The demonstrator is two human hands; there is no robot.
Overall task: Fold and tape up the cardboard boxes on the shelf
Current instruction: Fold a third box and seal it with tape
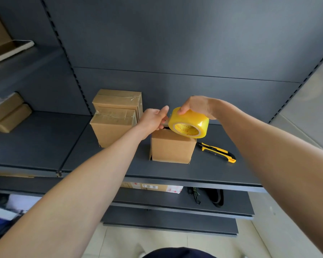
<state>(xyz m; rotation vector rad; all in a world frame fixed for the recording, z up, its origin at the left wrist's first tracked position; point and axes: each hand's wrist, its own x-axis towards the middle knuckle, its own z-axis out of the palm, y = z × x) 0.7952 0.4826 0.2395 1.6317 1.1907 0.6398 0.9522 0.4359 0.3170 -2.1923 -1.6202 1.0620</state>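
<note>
A small brown cardboard box stands on the dark shelf. Just above its top, my right hand grips a wide roll of yellow tape from above. My left hand is at the roll's left side and pinches the loose end of the tape over the box's top edge. The box's top is mostly hidden by the roll and my hands. Two taped boxes are stacked to the left, close behind my left wrist.
A yellow and black utility knife lies on the shelf right of the box. More cardboard boxes sit on the neighbouring shelf at far left. A labelled box and black cords lie on the shelf below.
</note>
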